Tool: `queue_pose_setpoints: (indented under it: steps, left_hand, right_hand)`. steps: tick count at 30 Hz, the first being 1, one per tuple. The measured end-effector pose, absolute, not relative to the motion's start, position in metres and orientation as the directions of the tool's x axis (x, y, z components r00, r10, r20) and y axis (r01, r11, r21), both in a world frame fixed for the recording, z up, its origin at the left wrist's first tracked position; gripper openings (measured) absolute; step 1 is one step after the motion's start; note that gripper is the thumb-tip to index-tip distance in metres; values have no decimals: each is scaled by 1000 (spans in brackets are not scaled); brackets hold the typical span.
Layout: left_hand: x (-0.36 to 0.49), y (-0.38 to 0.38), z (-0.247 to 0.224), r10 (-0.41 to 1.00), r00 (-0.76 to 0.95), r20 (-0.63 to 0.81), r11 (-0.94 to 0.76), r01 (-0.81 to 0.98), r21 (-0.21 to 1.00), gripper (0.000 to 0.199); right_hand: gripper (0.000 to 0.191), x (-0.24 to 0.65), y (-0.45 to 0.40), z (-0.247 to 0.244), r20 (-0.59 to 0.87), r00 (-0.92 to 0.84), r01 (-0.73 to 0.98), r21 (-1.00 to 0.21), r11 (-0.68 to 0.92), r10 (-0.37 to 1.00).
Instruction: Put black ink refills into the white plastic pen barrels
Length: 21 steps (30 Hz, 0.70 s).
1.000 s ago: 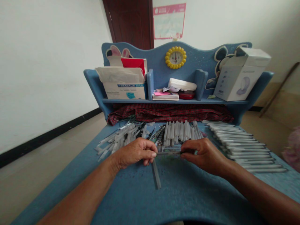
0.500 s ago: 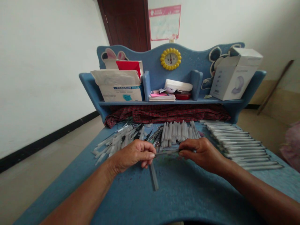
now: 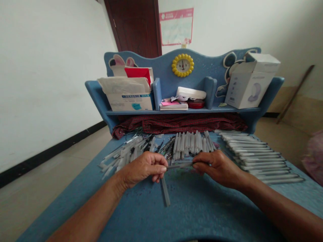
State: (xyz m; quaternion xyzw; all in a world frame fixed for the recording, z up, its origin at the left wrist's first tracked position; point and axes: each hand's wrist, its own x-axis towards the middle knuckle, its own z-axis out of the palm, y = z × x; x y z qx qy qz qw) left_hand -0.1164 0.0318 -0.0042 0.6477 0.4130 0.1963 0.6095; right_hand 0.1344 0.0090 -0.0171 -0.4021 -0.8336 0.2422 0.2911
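Note:
A slim greyish pen (image 3: pixel 179 165) is stretched level between my two hands, low over the blue desk. My left hand (image 3: pixel 152 167) pinches its left end between thumb and forefinger. At its right end, the fingers of my right hand (image 3: pixel 208 163) are closed round it and hide the tip. Below my left hand, a clear pen barrel (image 3: pixel 166 193) points toward me; its upper end is hidden by the fingers. Beyond the hands stand out a pile of translucent barrels (image 3: pixel 128 153), some thin dark refills (image 3: pixel 168 145) and a row of frosted pen pieces (image 3: pixel 188 143).
Pens with dark ends (image 3: pixel 264 158) lie in a long row on the right of the blue desk (image 3: pixel 191 215). Behind, a checked cloth (image 3: pixel 176 122) lies under a shelf (image 3: pixel 196 111) carrying a mask box (image 3: pixel 131 101) and a white carton (image 3: pixel 249 85).
The view has shifted very slightly. Both hands keep the pen stretched between them in almost the same place.

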Motion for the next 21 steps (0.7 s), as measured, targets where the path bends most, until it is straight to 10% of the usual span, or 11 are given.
queue_pose_setpoints:
  steps: [6,21]
  left_hand:
    - [-115,32,-3,785,569,-245,88,289,953,14]
    - [-113,30,0,804,547,-232,54,321,945,15]
  right_hand:
    - [37,134,13,-22,61,-505,387,-875,289,861]
    - [26,135,15,-23,103,-446,325,-907,268,889]
